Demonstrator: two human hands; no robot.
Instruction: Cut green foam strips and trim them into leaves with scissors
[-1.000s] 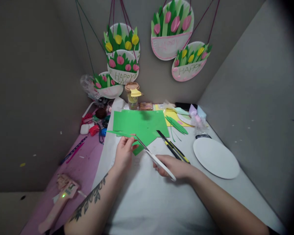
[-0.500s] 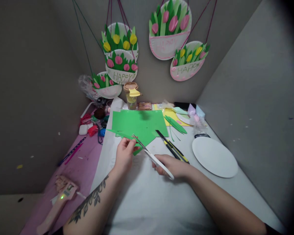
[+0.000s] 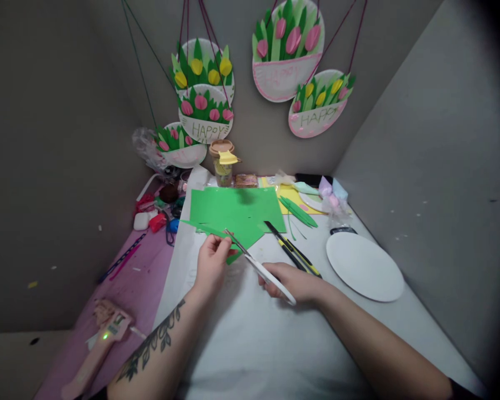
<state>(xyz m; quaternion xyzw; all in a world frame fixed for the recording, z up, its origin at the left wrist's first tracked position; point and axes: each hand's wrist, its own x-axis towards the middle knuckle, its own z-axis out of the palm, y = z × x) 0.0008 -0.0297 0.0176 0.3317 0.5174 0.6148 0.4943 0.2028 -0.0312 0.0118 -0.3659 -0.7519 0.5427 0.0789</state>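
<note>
My left hand (image 3: pixel 211 262) pinches the near edge of a green paper sheet (image 3: pixel 235 212) that lies on the white table cover (image 3: pixel 254 333). My right hand (image 3: pixel 296 283) grips white-handled scissors (image 3: pixel 261 268), whose blades reach into the green paper beside my left thumb. A thin green strip (image 3: pixel 200 226) sticks out to the left of the sheet.
A white paper plate (image 3: pixel 364 266) lies at the right. Black and yellow cutters (image 3: pixel 294 251) and cut green leaves (image 3: pixel 299 212) sit behind my right hand. A glue gun (image 3: pixel 102 339) rests on the pink mat at the left. Craft clutter and hanging plate decorations (image 3: pixel 204 91) fill the back.
Almost nothing differs: both hands stay on the green paper and scissors, shifted only a little with the camera.
</note>
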